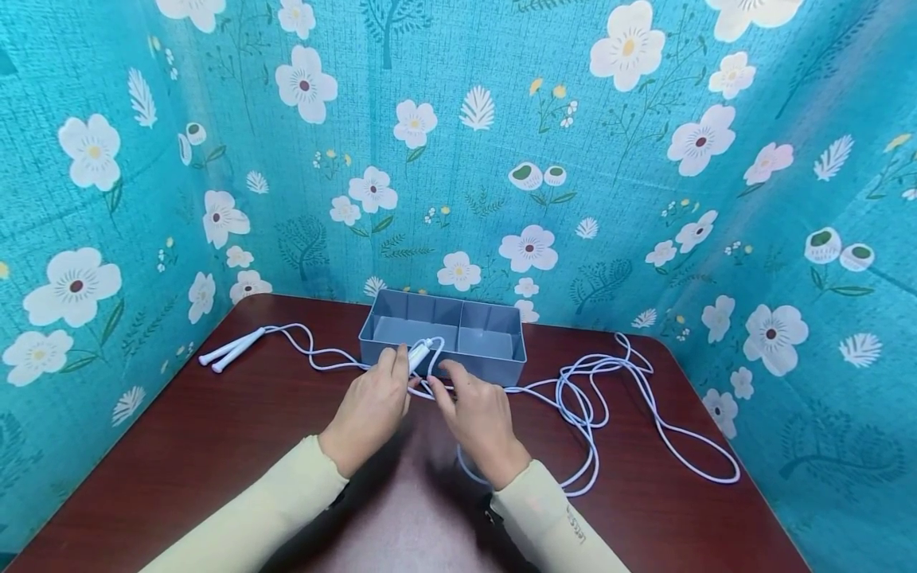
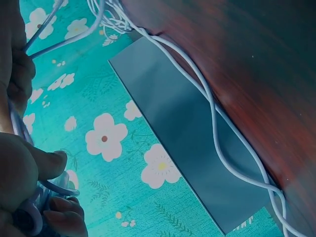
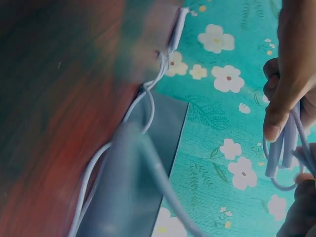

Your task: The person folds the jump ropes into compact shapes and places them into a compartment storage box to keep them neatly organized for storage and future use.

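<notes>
You have a pale, bluish-white skipping rope [image 1: 609, 390] spread over the dark red counter [image 1: 215, 446]. One pair of white handles [image 1: 231, 349] lies side by side near the counter's left rear corner, and the cord winds from there toward the middle. To the right, the cord lies in several loose overlapping loops that reach close to the right edge. At the middle, another handle end [image 1: 421, 352] stands tilted up against the front wall of the grey tray [image 1: 487, 368], with what looks like a few folded cord strands bunched beside it.
</notes>
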`<state>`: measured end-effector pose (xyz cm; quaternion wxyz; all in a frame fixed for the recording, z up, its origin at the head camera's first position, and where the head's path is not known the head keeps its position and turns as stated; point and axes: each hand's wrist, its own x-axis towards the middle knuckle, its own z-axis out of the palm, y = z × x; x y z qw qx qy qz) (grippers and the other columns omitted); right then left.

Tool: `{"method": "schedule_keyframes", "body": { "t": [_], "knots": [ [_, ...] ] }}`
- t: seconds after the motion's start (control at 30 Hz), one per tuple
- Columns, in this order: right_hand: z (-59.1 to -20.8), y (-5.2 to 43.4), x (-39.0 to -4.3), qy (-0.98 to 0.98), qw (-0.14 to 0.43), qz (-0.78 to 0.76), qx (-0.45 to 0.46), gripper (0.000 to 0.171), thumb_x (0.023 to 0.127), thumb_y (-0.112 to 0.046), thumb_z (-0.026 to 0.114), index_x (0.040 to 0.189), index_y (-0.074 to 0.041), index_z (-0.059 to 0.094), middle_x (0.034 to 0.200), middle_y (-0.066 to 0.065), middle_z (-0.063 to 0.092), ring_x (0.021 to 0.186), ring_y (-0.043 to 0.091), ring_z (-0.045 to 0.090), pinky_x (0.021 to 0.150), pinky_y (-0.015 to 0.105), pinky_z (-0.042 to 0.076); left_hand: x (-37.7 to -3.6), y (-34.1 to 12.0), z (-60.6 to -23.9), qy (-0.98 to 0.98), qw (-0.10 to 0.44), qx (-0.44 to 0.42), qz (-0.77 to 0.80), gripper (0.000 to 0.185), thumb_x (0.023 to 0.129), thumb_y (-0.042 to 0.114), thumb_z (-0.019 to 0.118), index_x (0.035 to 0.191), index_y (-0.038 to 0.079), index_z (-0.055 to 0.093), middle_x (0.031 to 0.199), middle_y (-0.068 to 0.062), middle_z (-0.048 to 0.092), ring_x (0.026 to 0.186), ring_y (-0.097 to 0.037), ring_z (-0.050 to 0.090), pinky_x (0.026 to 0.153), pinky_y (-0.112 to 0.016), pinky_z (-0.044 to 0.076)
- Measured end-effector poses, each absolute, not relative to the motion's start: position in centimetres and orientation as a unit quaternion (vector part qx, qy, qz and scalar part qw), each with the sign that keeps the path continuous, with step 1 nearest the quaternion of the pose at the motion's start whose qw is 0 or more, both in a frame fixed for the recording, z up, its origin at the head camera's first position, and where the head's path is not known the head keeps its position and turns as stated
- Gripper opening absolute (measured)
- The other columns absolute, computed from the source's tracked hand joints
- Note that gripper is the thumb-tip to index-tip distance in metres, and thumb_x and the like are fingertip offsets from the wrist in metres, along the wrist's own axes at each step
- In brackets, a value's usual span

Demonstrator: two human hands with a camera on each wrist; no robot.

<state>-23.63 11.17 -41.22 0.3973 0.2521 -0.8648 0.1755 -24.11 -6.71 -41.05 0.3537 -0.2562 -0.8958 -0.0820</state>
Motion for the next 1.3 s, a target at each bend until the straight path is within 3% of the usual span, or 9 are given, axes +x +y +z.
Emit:
{"method": "schedule_keyframes", "body": {
  "t": [0.17,0.3,0.47,0.63,0.83,1.0,1.07,1.17,1.3],
  "knots": [
    [-41.22,11.07,-23.58,-0.846,0.44,0.115,0.278,0.034,0.09,-0.021,0.069,0.119,-0.003,0.069,0.062,0.0,0.062,0.041,0.01,0.047,0.036,0.022,0.034,-24.05,-6.64,-41.13,-0.896,0.353,-0.256,-0.084,0.055,0.085,0.015,0.074,0.126,-0.015,0.052,0.089,-0.017,0.052,0.061,-0.018,0.061,0.056,-0.03,0.055],
    [-41.17,11.08,-23.33,-0.836,0.46,0.085,0.288,0.045,0.09,-0.029,0.069,0.124,-0.001,0.065,0.057,0.0,0.055,0.037,0.01,0.04,0.034,0.021,0.028,-24.05,-6.57,-41.07,-0.899,0.349,-0.254,-0.082,0.054,0.085,0.013,0.074,0.126,-0.015,0.053,0.091,-0.018,0.053,0.061,-0.018,0.059,0.056,-0.03,0.055],
    [-41.07,11.06,-23.26,-0.858,0.431,0.074,0.271,0.056,0.092,-0.044,0.062,0.134,-0.007,0.059,0.056,-0.001,0.05,0.036,0.01,0.032,0.035,0.021,0.024,-23.94,-6.53,-40.95,-0.902,0.339,-0.255,-0.077,0.053,0.083,0.011,0.074,0.125,-0.015,0.054,0.09,-0.016,0.052,0.057,-0.014,0.053,0.054,-0.029,0.054],
    [-41.04,11.0,-23.32,-0.883,0.396,0.07,0.242,0.054,0.095,-0.044,0.055,0.137,-0.011,0.057,0.051,-0.003,0.041,0.035,0.008,0.024,0.034,0.021,0.02,-23.82,-6.6,-41.05,-0.906,0.333,-0.252,-0.072,0.054,0.083,0.013,0.075,0.125,-0.015,0.055,0.089,-0.017,0.053,0.056,-0.014,0.055,0.054,-0.029,0.054],
    [-40.92,10.86,-23.27,-0.89,0.387,0.073,0.228,0.047,0.096,-0.043,0.054,0.123,-0.007,0.067,0.05,-0.001,0.046,0.034,0.012,0.032,0.033,0.023,0.022,-23.78,-6.67,-40.98,-0.904,0.34,-0.25,-0.071,0.055,0.085,0.016,0.074,0.126,-0.014,0.053,0.09,-0.017,0.053,0.057,-0.016,0.057,0.056,-0.03,0.055],
    [-40.82,10.84,-23.2,-0.917,0.267,0.198,0.22,0.047,0.1,-0.044,0.047,0.127,-0.01,0.066,0.051,-0.006,0.047,0.043,0.01,0.045,0.041,0.025,0.036,-23.71,-6.71,-40.71,-0.894,0.352,-0.265,-0.084,0.057,0.082,0.011,0.074,0.128,-0.014,0.051,0.094,-0.018,0.051,0.061,-0.017,0.058,0.058,-0.031,0.056],
    [-40.77,10.85,-23.23,-0.916,0.215,0.265,0.21,0.047,0.101,-0.044,0.045,0.13,-0.013,0.064,0.056,-0.005,0.055,0.054,0.01,0.055,0.05,0.028,0.044,-23.7,-6.65,-40.6,-0.89,0.355,-0.273,-0.088,0.057,0.082,0.01,0.074,0.128,-0.014,0.051,0.093,-0.018,0.051,0.061,-0.018,0.057,0.058,-0.031,0.056],
    [-40.79,10.79,-23.31,-0.904,0.169,0.332,0.211,0.046,0.102,-0.044,0.043,0.13,-0.015,0.063,0.083,0.001,0.072,0.078,0.012,0.066,0.066,0.034,0.052,-23.66,-6.5,-40.55,-0.887,0.358,-0.279,-0.087,0.056,0.082,0.009,0.073,0.127,-0.014,0.052,0.092,-0.018,0.051,0.06,-0.018,0.056,0.055,-0.031,0.055],
    [-41.08,10.53,-23.37,-0.885,0.15,0.367,0.243,0.039,0.102,-0.039,0.046,0.123,-0.015,0.069,0.105,-0.001,0.072,0.093,0.008,0.066,0.077,0.034,0.053,-23.66,-6.3,-40.89,-0.886,0.362,-0.281,-0.072,0.052,0.083,0.008,0.072,0.126,-0.014,0.054,0.09,-0.017,0.051,0.059,-0.018,0.054,0.053,-0.032,0.054]
  ]
}}
